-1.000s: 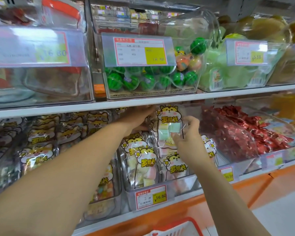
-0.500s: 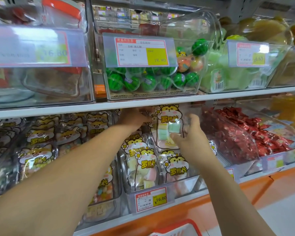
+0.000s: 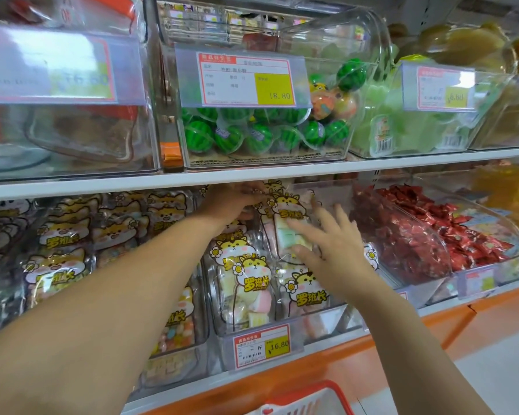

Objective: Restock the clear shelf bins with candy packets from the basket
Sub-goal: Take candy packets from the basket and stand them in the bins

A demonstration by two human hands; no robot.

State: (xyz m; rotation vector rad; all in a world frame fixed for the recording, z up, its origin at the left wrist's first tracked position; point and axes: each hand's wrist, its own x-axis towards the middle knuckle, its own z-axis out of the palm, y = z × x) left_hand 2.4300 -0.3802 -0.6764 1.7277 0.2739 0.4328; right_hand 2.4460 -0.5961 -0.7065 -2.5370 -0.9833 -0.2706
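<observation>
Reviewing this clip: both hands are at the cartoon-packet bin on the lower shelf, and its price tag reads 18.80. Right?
Not quite. The head view shows that bin's price tag reading 16.80; the 18.80 tag is on the watermelon-candy bin above. The left hand and right hand are indeed at the cartoon-packet bin.

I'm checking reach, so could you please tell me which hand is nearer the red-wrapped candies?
Right. The right hand lies just left of the red-wrapped candies; the left hand is farther left, under the shelf edge.

A cat-printed candy packet point(image 3: 291, 215) is stood upright in the middle clear bin point(image 3: 324, 323); a red basket point(image 3: 331, 387) is seen nearer.
</observation>
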